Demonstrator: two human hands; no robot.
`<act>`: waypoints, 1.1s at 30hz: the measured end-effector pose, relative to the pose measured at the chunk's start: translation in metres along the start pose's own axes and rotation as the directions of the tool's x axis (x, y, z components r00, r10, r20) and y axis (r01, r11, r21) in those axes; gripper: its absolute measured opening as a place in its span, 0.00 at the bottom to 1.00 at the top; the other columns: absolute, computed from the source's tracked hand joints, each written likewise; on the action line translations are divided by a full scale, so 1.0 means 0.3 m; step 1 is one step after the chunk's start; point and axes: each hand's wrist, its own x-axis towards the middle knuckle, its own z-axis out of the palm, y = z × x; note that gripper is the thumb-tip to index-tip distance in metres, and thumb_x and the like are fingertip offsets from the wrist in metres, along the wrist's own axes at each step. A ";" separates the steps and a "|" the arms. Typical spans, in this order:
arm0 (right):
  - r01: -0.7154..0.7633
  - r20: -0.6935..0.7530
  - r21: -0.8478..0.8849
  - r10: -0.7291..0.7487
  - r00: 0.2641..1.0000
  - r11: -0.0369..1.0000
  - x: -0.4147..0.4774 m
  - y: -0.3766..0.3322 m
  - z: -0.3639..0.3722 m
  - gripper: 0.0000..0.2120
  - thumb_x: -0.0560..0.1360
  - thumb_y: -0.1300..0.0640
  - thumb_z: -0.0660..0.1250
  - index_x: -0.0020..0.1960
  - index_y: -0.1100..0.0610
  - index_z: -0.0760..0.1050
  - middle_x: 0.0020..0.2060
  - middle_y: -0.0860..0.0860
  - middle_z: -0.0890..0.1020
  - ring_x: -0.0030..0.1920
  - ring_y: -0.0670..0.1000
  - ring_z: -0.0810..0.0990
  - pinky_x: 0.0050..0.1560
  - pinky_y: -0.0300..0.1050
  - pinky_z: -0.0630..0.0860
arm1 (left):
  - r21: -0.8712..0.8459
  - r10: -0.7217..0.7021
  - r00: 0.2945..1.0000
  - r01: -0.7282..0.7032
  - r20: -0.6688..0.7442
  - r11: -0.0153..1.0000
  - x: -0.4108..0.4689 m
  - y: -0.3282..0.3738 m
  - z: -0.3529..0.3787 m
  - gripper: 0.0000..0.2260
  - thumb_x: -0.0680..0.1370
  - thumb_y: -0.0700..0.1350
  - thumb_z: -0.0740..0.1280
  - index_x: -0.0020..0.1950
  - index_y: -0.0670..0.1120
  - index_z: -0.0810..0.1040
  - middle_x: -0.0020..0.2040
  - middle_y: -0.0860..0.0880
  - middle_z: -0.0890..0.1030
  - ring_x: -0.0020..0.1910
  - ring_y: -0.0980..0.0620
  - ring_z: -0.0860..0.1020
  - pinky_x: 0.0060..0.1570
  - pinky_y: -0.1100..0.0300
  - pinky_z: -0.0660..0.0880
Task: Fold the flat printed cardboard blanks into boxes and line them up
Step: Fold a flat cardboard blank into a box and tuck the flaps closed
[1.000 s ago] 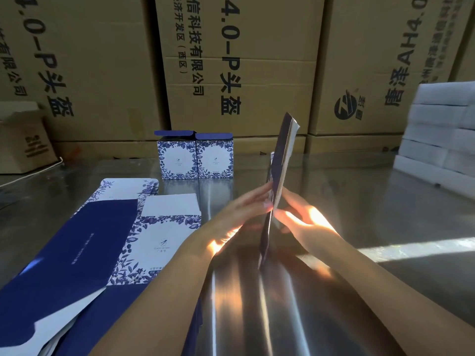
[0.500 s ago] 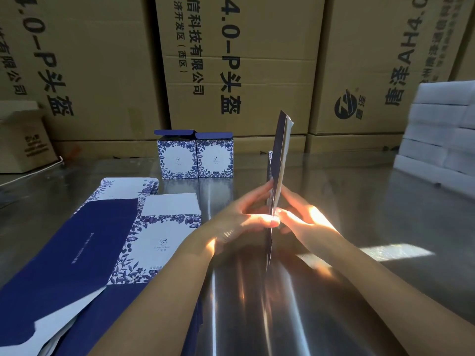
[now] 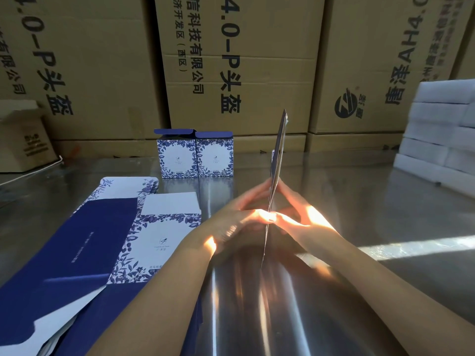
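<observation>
A flat blue-and-white printed blank [image 3: 278,152] stands on edge above the steel table [image 3: 334,201], seen almost edge-on. My left hand [image 3: 241,222] presses on its left face and my right hand [image 3: 300,214] on its right face, fingers long and fairly straight, thumbs meeting near the card. Two folded boxes [image 3: 195,156] with blue floral print stand side by side at the back of the table. A pile of flat blanks [image 3: 123,242] lies at the left, some showing dark blue, some floral white.
Large brown shipping cartons [image 3: 239,68] wall off the back of the table. White foam slabs [image 3: 442,140] are stacked at the right. A small brown carton [image 3: 23,140] sits at the far left.
The held blank has turned more edge-on and stands straighter. Both hands have shifted slightly up along it, still sandwiching it.
</observation>
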 end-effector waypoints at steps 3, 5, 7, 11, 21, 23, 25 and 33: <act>0.035 -0.057 -0.003 -0.035 0.998 0.999 0.010 0.017 0.005 0.35 0.69 0.40 0.69 0.72 0.34 0.56 0.56 0.32 0.74 0.52 0.31 0.75 0.53 0.31 0.71 | 0.048 0.031 0.997 -0.028 -0.064 0.998 0.008 0.006 -0.002 0.31 0.74 0.33 0.65 0.73 0.55 0.64 0.64 0.55 0.74 0.55 0.67 0.76 0.43 0.73 0.73; 0.056 -0.106 0.030 -0.052 0.993 0.998 0.019 0.032 0.002 0.31 0.72 0.47 0.70 0.70 0.35 0.58 0.59 0.30 0.71 0.55 0.30 0.73 0.58 0.29 0.68 | 0.044 0.035 0.991 -0.029 -0.133 0.999 0.017 0.003 -0.007 0.32 0.73 0.31 0.64 0.73 0.53 0.65 0.58 0.53 0.78 0.48 0.65 0.79 0.41 0.72 0.73; 0.068 -0.149 0.039 -0.061 0.987 0.997 0.023 0.032 0.000 0.28 0.72 0.49 0.70 0.65 0.32 0.59 0.56 0.24 0.70 0.56 0.25 0.69 0.55 0.20 0.63 | 0.009 0.011 0.984 -0.010 -0.178 1.000 0.020 0.000 -0.012 0.32 0.72 0.30 0.64 0.73 0.52 0.65 0.55 0.50 0.80 0.45 0.59 0.80 0.41 0.68 0.74; 0.064 -0.213 0.058 -0.050 0.976 0.996 0.031 0.050 -0.004 0.27 0.73 0.57 0.70 0.64 0.36 0.64 0.52 0.22 0.72 0.52 0.25 0.72 0.47 0.18 0.66 | 0.024 -0.008 0.969 0.014 -0.245 1.000 0.026 0.000 -0.023 0.32 0.71 0.28 0.62 0.73 0.50 0.66 0.52 0.48 0.82 0.44 0.56 0.80 0.44 0.66 0.74; 0.045 -0.108 -0.020 -0.047 0.993 0.999 0.019 0.029 -0.025 0.29 0.74 0.58 0.66 0.66 0.33 0.62 0.58 0.28 0.69 0.55 0.30 0.72 0.49 0.19 0.65 | 0.143 0.023 0.995 -0.010 -0.095 0.990 0.014 -0.003 0.006 0.32 0.73 0.28 0.60 0.73 0.51 0.65 0.50 0.65 0.81 0.45 0.68 0.78 0.39 0.76 0.71; 0.041 -0.081 -0.026 -0.043 0.996 0.999 0.019 0.029 -0.026 0.30 0.74 0.58 0.65 0.69 0.35 0.63 0.61 0.32 0.71 0.55 0.34 0.74 0.51 0.23 0.67 | 0.156 0.026 0.997 -0.014 -0.078 0.988 0.011 -0.003 0.006 0.32 0.73 0.29 0.61 0.73 0.53 0.65 0.53 0.62 0.80 0.47 0.68 0.77 0.41 0.76 0.70; 0.036 -0.053 -0.029 -0.038 0.998 0.999 0.022 0.027 -0.025 0.30 0.74 0.57 0.65 0.71 0.36 0.62 0.63 0.34 0.71 0.54 0.37 0.76 0.53 0.28 0.68 | 0.167 0.024 0.998 -0.014 -0.062 0.986 0.011 -0.004 0.007 0.32 0.73 0.30 0.62 0.73 0.55 0.65 0.55 0.62 0.79 0.48 0.68 0.76 0.42 0.76 0.70; 0.053 -0.029 -0.050 -0.055 0.998 0.997 0.018 0.014 -0.024 0.30 0.74 0.58 0.64 0.71 0.36 0.61 0.66 0.33 0.66 0.59 0.31 0.70 0.59 0.26 0.64 | 0.161 0.003 0.998 0.007 -0.062 0.987 0.013 0.001 0.013 0.31 0.66 0.41 0.64 0.65 0.66 0.68 0.49 0.71 0.78 0.46 0.72 0.75 0.42 0.77 0.70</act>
